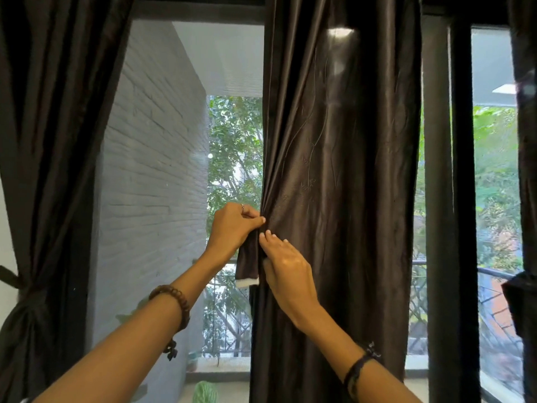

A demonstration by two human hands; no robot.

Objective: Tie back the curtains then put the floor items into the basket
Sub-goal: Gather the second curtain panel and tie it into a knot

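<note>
Dark satin curtain point(343, 170) hangs vertically; left hand point(232, 228) fingers pinch its edge, right hand point(286, 267) fingers grip alongside.

We see the middle curtain point(343, 170), dark and glossy, hanging loose, its left edge bunched. Our left curtain point(49, 141) is cinched by a tie point(11, 277).
</note>
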